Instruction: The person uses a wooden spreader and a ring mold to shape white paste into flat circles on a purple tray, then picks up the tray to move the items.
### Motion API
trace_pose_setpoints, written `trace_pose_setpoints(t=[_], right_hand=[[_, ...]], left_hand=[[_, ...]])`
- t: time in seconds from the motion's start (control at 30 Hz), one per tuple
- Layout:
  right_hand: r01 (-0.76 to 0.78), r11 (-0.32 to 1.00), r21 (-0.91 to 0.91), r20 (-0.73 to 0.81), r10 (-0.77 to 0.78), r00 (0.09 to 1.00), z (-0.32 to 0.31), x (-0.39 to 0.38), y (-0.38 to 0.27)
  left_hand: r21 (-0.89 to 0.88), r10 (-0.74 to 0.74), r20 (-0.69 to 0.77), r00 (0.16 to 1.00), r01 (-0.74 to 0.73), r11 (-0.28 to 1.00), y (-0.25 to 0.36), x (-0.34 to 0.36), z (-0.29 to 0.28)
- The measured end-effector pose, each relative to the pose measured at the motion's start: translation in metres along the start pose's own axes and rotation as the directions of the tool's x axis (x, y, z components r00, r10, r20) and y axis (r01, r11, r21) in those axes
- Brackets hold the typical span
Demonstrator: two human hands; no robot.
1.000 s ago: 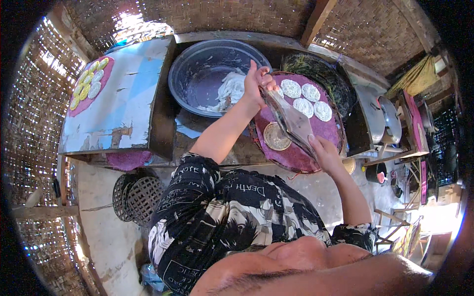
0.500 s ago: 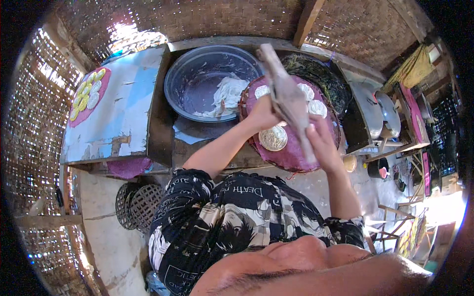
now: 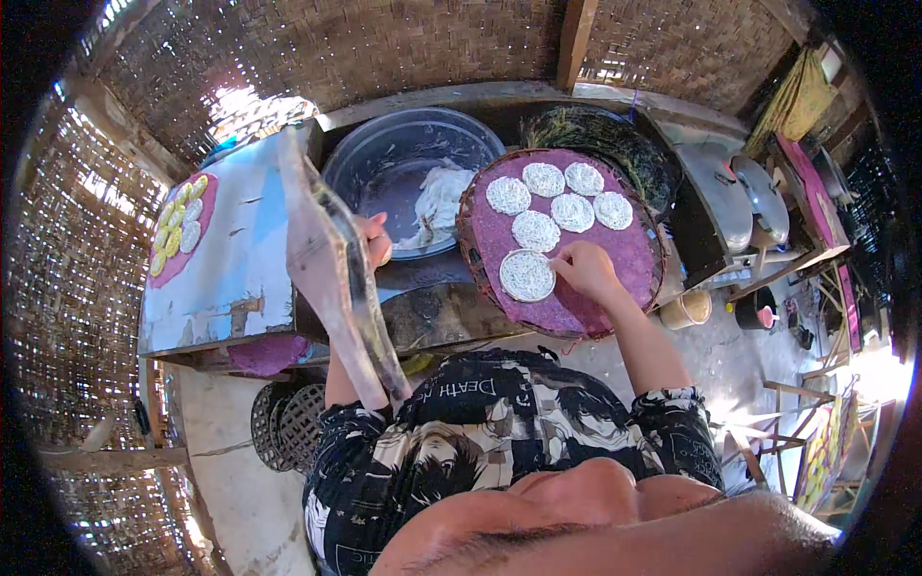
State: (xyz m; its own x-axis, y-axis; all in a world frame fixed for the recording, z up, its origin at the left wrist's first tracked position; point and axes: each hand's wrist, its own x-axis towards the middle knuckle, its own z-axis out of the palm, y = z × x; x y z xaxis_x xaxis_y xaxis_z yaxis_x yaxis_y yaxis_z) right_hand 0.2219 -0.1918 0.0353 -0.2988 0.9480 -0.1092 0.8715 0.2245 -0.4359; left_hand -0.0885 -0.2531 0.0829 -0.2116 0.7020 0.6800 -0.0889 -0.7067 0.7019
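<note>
My left hand grips a long wooden hand press, thick in the middle with narrow ends, standing up at a tilt over the table's front edge. Part of that hand is hidden behind the wood. With thumb and fingers pinched, my right hand holds the right edge of a thin ring around a white noodle-like disc. This disc lies nearest me on a round tray lined with purple cloth. Several more white lacy discs lie farther back on the cloth, apart from my hands.
Left of the tray stands a large dark basin holding white dough. On a pale blue-white table at left, yellow and white discs rest on purple cloth. Metal lids sit at right; woven baskets stand on the floor.
The press has swung from over the tray to the left, now in my left hand alone. My right hand has left it and come down to the ring on the nearest disc.
</note>
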Motion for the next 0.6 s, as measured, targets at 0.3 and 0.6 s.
trace_pose_setpoints(t=[0.3, 0.6], right_hand=[[0.104, 0.994, -0.02, -0.15, -0.106, 0.983, -0.01, -0.003, 0.002], [-0.186, 0.977, -0.105, -0.204, 0.162, 0.966, -0.034, -0.018, 0.05]], left_hand=[[0.048, 0.107, -0.069, 0.992, -0.104, 0.993, 0.016, -0.013, -0.007], [-0.058, 0.067, -0.013, 0.998, -0.068, 0.996, 0.01, -0.014, -0.008]])
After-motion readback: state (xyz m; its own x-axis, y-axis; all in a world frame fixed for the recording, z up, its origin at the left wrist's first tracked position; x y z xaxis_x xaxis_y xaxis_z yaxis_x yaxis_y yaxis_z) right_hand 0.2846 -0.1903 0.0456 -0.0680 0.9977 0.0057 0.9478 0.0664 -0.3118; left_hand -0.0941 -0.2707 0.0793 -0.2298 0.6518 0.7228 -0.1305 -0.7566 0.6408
